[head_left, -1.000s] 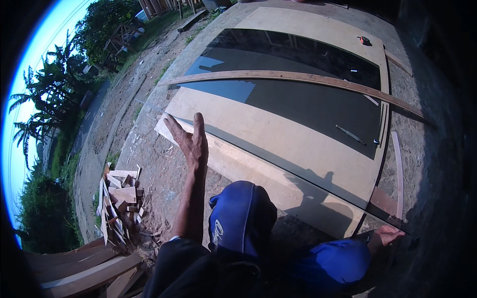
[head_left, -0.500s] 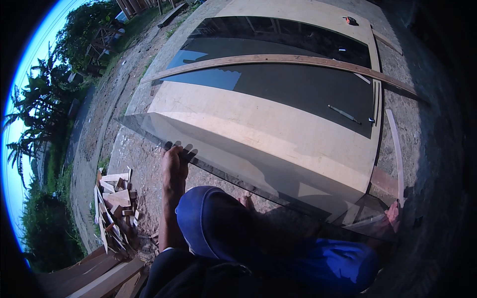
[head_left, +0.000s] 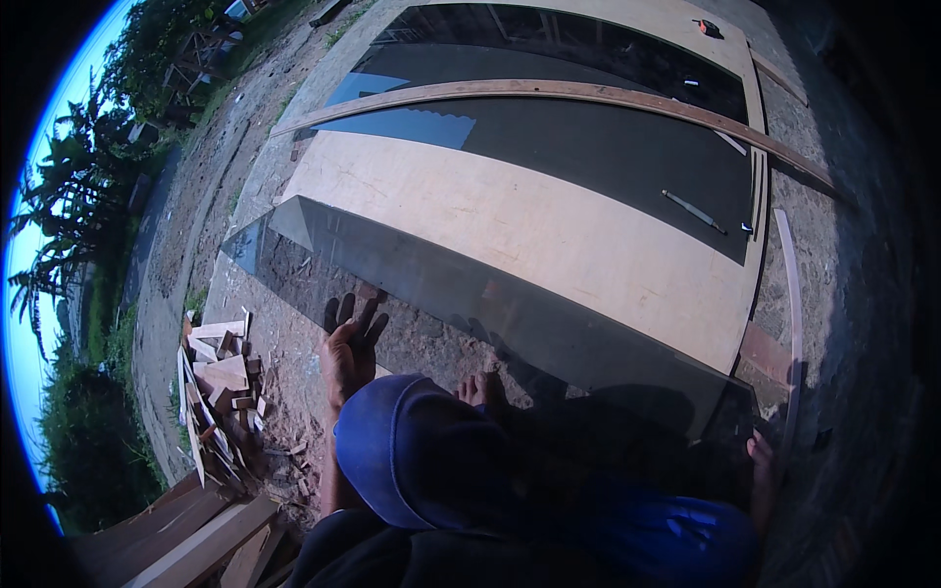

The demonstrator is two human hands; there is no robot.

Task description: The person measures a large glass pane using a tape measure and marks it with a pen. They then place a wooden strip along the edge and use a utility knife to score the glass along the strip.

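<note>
A long strip of dark tinted glass (head_left: 431, 284) slants across the near edge of the pale wooden board, its far edge close to the board's front. My left hand (head_left: 345, 363) grips its near edge, with the fingers showing dark through the glass and the thumb on my side. At the strip's right end my right hand (head_left: 760, 453) holds the edge, partly lost in shadow. On the board (head_left: 549, 250) lies a larger sheet of dark glass (head_left: 588, 147), crossed by a long wooden straightedge (head_left: 534, 88). A pen-shaped tool (head_left: 694, 212) rests on that sheet's near right.
A tape measure (head_left: 707, 28) sits at the board's far right corner. Scrap wood (head_left: 223, 377) is heaped on the ground at left, with planks (head_left: 211, 539) nearer me. A thin wooden strip (head_left: 790, 294) lies right of the board. My knee (head_left: 392, 446) is close below the glass.
The glass strip has tipped, so ground and my foot now show through it instead of the pale board's reflection. My right hand has shifted slightly left and down.
</note>
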